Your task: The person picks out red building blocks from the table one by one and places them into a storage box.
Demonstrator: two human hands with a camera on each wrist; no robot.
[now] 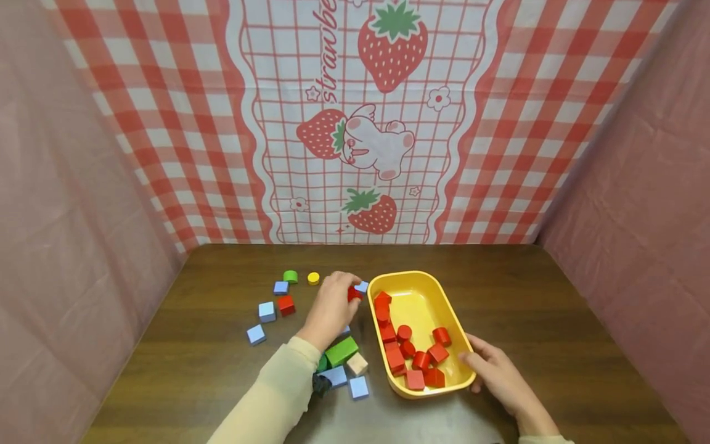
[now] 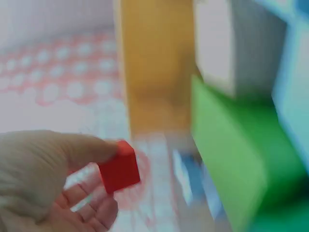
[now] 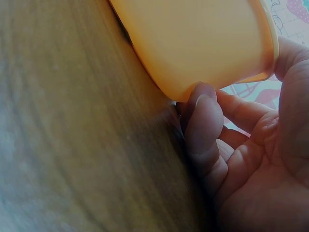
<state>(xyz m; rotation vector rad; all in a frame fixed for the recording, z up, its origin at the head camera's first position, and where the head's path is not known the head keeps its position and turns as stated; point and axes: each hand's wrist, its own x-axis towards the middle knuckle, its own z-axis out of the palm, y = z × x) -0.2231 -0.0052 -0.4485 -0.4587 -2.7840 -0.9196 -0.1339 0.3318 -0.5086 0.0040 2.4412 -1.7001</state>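
Note:
My left hand [image 1: 328, 308] is left of the yellow bin [image 1: 417, 311] and pinches a small red block [image 2: 119, 170] between thumb and fingers. A blue block [image 1: 362, 287] lies just beyond the fingertips, by the bin's rim. At the bin's near right corner, my right hand [image 1: 495, 372] grips the wall, with its thumb over the rim and the other fingers outside and underneath. Inside the bin are several red blocks [image 1: 395, 359], cubes, cylinders and triangular shapes among them, mostly along the left side and near end.
Below the left forearm lie a green block [image 1: 341, 351], a cream block [image 1: 357, 364] and blue blocks [image 1: 359, 388]. Farther left are a red cube [image 1: 286, 305], more blue blocks [image 1: 267, 311], a green piece [image 1: 290, 277] and a yellow disc [image 1: 313, 279]. A patterned cloth [image 1: 355, 179] hangs behind the table.

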